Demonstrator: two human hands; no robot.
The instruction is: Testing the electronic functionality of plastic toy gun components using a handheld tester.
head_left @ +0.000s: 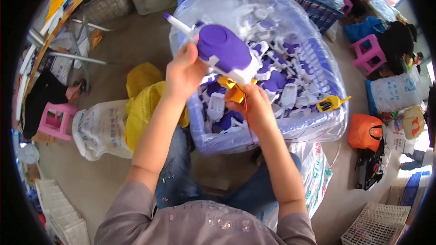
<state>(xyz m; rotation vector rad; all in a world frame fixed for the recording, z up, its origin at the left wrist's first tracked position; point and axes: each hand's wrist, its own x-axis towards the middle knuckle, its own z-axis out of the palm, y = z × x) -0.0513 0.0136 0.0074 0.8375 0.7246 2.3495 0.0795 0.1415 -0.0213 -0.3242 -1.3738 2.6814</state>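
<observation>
My left hand (pixel 182 72) grips a purple-and-white plastic toy body (pixel 225 47) with a rounded top and a white rod with a purple tip on its far left. Below it, my right hand (pixel 258 109) is closed on a small yellow-orange plastic part (pixel 235 94) trailing a thin red wire. That part is close under the toy body; whether they are joined, I cannot tell. Both are above a blue-purple basket (pixel 213 144) lined with clear plastic and filled with purple and white plastic parts (pixel 274 80). On its right rim lies a yellow part (pixel 331 103) with dark insides.
Yellow sacking (pixel 147 104) and a white woven sack (pixel 102 127) lie left of the basket. Pink stools (pixel 58 120) stand on both sides, with people seated nearby. To the right are an orange bag (pixel 365 131), a blue crate (pixel 313 10) behind, and a white basket (pixel 376 223).
</observation>
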